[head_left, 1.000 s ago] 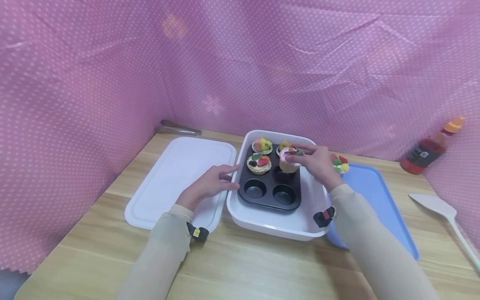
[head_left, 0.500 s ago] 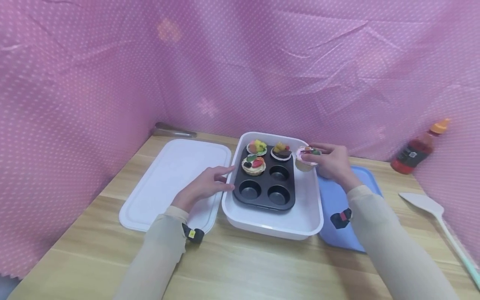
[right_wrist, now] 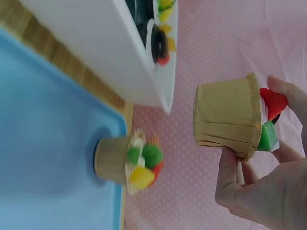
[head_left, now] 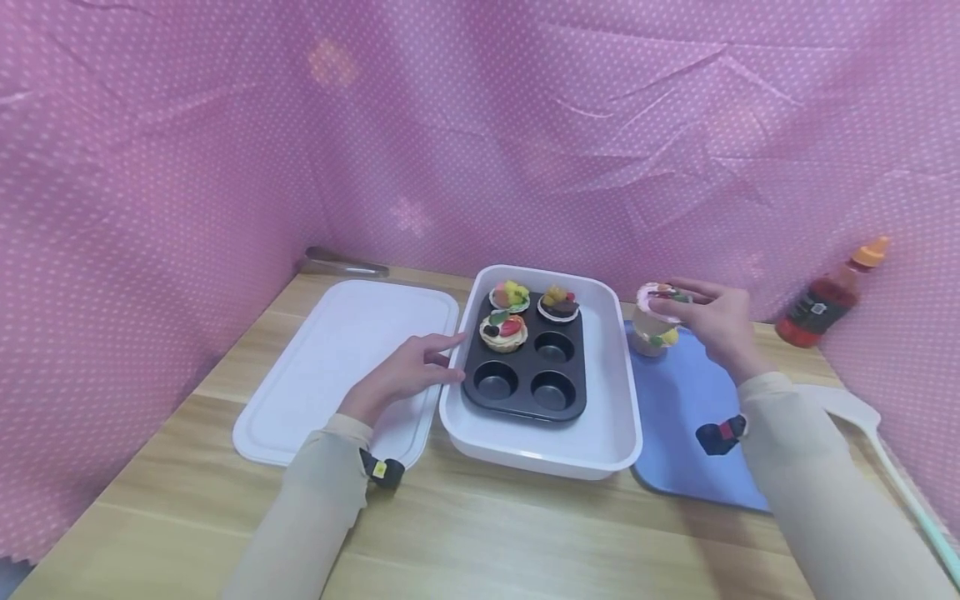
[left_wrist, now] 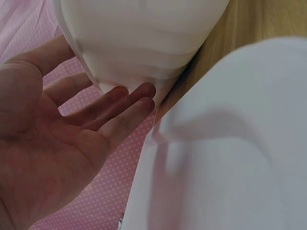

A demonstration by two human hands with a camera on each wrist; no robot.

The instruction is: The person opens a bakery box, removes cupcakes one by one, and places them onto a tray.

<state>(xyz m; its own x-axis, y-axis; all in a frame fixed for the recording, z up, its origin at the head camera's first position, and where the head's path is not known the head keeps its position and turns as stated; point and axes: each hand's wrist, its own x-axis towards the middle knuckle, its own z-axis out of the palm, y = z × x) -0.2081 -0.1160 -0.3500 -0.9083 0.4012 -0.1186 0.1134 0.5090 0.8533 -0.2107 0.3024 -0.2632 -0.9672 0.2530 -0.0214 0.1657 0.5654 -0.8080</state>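
My right hand holds a cupcake by its top, raised over the blue tray. It has a tan paper cup, pink frosting and red and green toppings. Behind it, another cupcake with green, yellow and red toppings stands on the tray near its far edge. My left hand rests at the left wall of a white tub, fingers extended against it. Inside the tub lies a dark muffin tin, with three decorated cupcakes in its far-left, far-right and middle-left cups; the other cups are bare.
Left of the tub lies a white board, with metal tongs behind it. At the right are a red sauce bottle and a pale spatula. A pink dotted cloth hangs behind the wooden table.
My right hand has carried the cupcake from above the muffin tin, across the tub's right wall, to over the blue tray. My left hand stays at the tub's side. The view has shifted slightly.
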